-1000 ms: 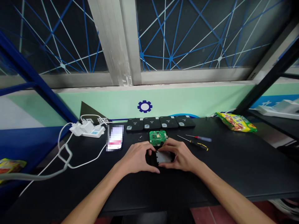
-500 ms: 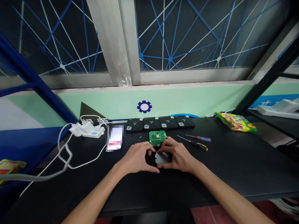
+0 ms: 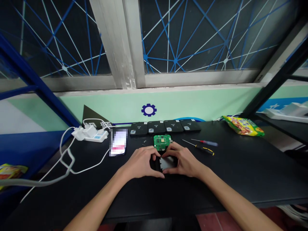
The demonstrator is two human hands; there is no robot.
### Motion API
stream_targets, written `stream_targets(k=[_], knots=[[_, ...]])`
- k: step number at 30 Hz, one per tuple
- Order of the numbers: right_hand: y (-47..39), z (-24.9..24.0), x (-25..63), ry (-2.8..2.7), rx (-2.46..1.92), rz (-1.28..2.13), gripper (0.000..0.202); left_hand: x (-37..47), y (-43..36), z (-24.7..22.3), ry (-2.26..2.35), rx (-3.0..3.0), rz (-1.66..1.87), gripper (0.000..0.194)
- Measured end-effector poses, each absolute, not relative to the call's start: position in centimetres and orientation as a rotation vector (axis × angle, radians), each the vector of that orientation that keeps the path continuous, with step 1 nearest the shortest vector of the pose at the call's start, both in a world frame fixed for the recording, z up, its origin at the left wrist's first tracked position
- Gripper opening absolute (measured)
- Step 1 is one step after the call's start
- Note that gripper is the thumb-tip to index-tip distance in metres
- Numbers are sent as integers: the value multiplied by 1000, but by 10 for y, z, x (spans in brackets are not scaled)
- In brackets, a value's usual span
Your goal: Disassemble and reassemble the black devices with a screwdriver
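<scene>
Low over the black table, a black casing part with a silvery metal plate (image 3: 167, 163) inside is held between both hands. My left hand (image 3: 143, 162) grips its left side, thumb at the near edge and fingers at the far edge. From the right, my right hand (image 3: 184, 160) closes on it the same way. Just beyond the fingers lies a green circuit board (image 3: 163, 141) in a black tray-like shell, partly hidden by my right hand. The casing's outer sides are largely covered by the hands.
Several black boxes (image 3: 156, 126) line the back. Two screwdrivers (image 3: 204, 149) lie right. Tiny screws (image 3: 144, 142), a phone (image 3: 118, 142) with blurred screen and a white power strip (image 3: 96, 136) with cables are left. A yellow-green snack bag (image 3: 244, 125) rests back right.
</scene>
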State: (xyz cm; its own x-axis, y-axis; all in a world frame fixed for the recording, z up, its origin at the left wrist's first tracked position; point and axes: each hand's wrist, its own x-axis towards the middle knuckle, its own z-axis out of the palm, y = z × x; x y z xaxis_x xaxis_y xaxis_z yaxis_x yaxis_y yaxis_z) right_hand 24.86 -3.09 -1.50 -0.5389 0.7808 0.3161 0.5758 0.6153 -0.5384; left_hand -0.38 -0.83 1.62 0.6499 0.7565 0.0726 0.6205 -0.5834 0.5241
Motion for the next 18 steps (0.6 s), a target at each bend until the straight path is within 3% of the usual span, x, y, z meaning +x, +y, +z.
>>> stream_targets(k=[13,16,18], knots=[[-31,-13,250,-2286,-1020,590,48,-6,-9,18,1055,2446,430,63],[-31,-11,251,-2222,-974,657,35,-7,-11,20,1027,2405,478,57],[-29,-11,254,-2146,-983,644,23,-8,-10,20,1038,2326,553,42]])
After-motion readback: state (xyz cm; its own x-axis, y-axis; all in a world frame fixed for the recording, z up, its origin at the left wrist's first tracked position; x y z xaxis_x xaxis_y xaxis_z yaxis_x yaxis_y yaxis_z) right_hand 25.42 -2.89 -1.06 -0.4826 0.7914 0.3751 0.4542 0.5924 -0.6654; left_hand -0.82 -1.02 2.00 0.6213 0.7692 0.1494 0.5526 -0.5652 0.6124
